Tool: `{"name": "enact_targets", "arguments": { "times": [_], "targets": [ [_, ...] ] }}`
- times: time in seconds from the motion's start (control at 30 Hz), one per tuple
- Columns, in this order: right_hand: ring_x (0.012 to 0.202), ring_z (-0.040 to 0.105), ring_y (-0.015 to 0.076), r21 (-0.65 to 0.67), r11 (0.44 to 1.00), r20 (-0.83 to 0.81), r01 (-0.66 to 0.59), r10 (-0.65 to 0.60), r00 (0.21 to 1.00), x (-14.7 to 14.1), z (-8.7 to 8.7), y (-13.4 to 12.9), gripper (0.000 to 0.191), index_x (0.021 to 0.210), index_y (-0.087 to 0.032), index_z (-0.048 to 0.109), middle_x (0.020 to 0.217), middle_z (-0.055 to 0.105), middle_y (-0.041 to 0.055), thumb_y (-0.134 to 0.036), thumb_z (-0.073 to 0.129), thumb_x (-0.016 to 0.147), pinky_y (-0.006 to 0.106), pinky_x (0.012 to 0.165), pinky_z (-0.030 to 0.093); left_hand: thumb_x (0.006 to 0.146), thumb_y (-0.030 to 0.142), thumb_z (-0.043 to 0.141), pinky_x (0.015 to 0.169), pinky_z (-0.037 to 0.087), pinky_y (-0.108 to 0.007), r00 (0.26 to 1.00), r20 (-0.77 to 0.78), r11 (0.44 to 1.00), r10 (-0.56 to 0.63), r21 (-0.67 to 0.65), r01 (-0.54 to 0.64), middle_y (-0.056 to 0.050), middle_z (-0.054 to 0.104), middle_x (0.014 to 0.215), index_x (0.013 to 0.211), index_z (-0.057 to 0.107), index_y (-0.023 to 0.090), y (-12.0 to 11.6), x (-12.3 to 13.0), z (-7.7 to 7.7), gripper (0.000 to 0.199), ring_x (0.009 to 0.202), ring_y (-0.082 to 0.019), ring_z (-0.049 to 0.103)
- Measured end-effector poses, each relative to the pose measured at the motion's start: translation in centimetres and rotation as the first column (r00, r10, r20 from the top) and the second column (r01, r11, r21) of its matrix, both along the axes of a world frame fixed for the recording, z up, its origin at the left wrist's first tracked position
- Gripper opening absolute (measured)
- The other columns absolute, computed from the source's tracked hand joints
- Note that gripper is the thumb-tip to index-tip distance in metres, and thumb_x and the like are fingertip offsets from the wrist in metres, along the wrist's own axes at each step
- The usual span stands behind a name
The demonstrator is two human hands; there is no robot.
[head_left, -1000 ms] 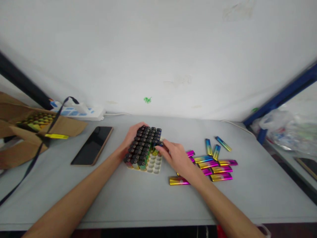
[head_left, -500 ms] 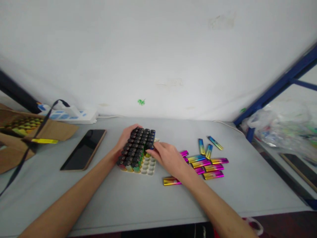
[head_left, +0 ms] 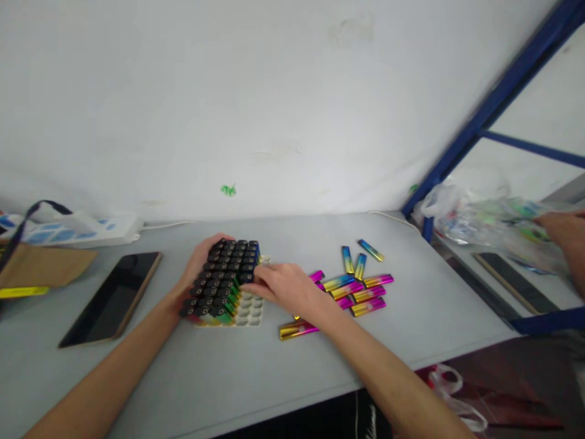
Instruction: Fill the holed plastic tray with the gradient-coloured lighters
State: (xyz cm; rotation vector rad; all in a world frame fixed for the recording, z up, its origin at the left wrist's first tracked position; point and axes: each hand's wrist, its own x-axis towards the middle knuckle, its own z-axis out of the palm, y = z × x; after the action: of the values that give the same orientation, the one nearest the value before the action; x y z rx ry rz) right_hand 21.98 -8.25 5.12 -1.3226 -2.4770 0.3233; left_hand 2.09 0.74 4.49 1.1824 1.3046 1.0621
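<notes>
Pinching a black-topped piece toward three o'clock in the white tray, our right hand is clamped on it; our left hand curls round the ten o'clock side, grip hidden. Beyond, we can read nothing in the green mark.

Bare left hand, bare right hand, uncovered forearms behind them, and below, dark clothing showing a white marking!

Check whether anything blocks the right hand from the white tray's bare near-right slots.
Nothing visible does. The right hand is by the far end of those slots of the white tray. Upright black-topped pieces border them on the left; loose coloured pieces lie off to the right.
</notes>
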Motion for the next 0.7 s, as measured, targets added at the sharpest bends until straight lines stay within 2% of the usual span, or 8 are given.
{"name": "enact_targets", "arguments": {
  "times": [0.1,0.2,0.23,0.33,0.43,0.47,0.57,0.7],
  "targets": [
    [0.073,0.066,0.0161,0.047,0.999,-0.086,0.005,-0.001,0.996,2.6,0.8,0.5,0.046,0.091,-0.02,0.067,0.081,0.073,0.003,-0.056,0.043,0.106,0.027,0.068,0.039,0.061,0.048,0.067,0.089,0.05,-0.029,0.999,0.04,1.0,-0.009,-0.024,0.01,0.003,0.07,0.072,0.075,0.066,0.021,0.0,-0.1,0.0,0.031,0.082,-0.021,0.062],
    [0.077,0.066,0.0175,0.094,0.95,-0.115,0.298,-0.287,0.951,7.3,1.2,1.8,0.041,0.095,-0.019,0.068,0.085,0.074,0.0057,-0.049,0.043,0.108,0.028,0.073,0.04,0.063,0.046,0.066,0.089,0.049,-0.028,0.999,0.026,0.999,-0.037,-0.015,0.038,0.004,0.072,0.075,0.078,0.068,0.021,0.1,-0.4,-0.3,0.03,0.085,-0.022,0.063],
    [0.079,0.066,0.0186,0.092,0.902,-0.112,0.423,-0.412,0.904,9.2,1.2,2.3,0.036,0.098,-0.018,0.068,0.087,0.074,0.007,-0.044,0.046,0.108,0.029,0.075,0.041,0.063,0.046,0.066,0.089,0.048,-0.028,0.999,0.021,0.999,-0.044,-0.013,0.045,0.004,0.072,0.076,0.079,0.068,0.021,0.1,-0.5,-0.3,0.03,0.086,-0.022,0.063],
    [0.097,0.067,0.0221,0.073,0.694,-0.078,0.717,-0.712,0.698,15.2,0.4,3.1,0.024,0.105,-0.015,0.07,0.104,0.075,0.0131,-0.03,0.051,0.104,0.031,0.085,0.044,0.064,0.048,0.064,0.093,0.048,-0.031,0.999,-0.016,0.999,-0.038,0.006,0.038,0.003,0.073,0.076,0.079,0.067,0.022,0.1,-0.6,-0.3,0.03,0.09,-0.025,0.064],
    [0.108,0.066,0.0262,-0.057,0.467,-0.002,0.883,-0.884,0.467,19.5,-0.9,2.7,0.026,0.112,-0.016,0.07,0.111,0.074,0.0141,-0.034,0.066,0.094,0.033,0.089,0.045,0.064,0.048,0.063,0.097,0.047,-0.033,0.996,-0.08,0.998,-0.038,0.054,0.042,0.0,0.074,0.078,0.076,0.065,0.023,0.0,-0.5,0.1,0.028,0.095,-0.027,0.064],
    [0.105,0.067,0.0273,-0.087,0.436,0.017,0.896,-0.898,0.439,20.4,-1.2,2.4,0.028,0.108,-0.016,0.071,0.106,0.074,0.014,-0.036,0.071,0.089,0.034,0.087,0.046,0.064,0.049,0.062,0.098,0.048,-0.033,0.995,-0.095,0.997,-0.038,0.062,0.044,0.0,0.075,0.079,0.075,0.064,0.023,-0.1,-0.5,0.2,0.028,0.096,-0.028,0.064],
    [0.092,0.069,0.0264,-0.131,0.436,0.018,0.89,-0.897,0.442,21.5,-1.9,1.8,0.019,0.091,-0.016,0.072,0.087,0.074,0.011,-0.031,0.077,0.082,0.032,0.08,0.047,0.066,0.051,0.06,0.098,0.049,-0.035,0.995,-0.099,0.998,-0.033,0.043,0.037,-0.001,0.076,0.079,0.075,0.064,0.022,0.0,-0.5,0.1,0.031,0.096,-0.029,0.065],
    [0.091,0.068,0.0233,-0.112,0.545,-0.065,0.831,-0.838,0.541,20.5,-1.1,2.6,0.015,0.078,-0.018,0.067,0.083,0.072,0.0086,-0.029,0.069,0.088,0.03,0.082,0.047,0.069,0.05,0.059,0.1,0.047,-0.035,0.99,-0.119,0.995,-0.077,0.059,0.085,-0.001,0.076,0.08,0.079,0.066,0.022,0.1,-0.7,-0.3,0.03,0.101,-0.03,0.065]
  ]
}}
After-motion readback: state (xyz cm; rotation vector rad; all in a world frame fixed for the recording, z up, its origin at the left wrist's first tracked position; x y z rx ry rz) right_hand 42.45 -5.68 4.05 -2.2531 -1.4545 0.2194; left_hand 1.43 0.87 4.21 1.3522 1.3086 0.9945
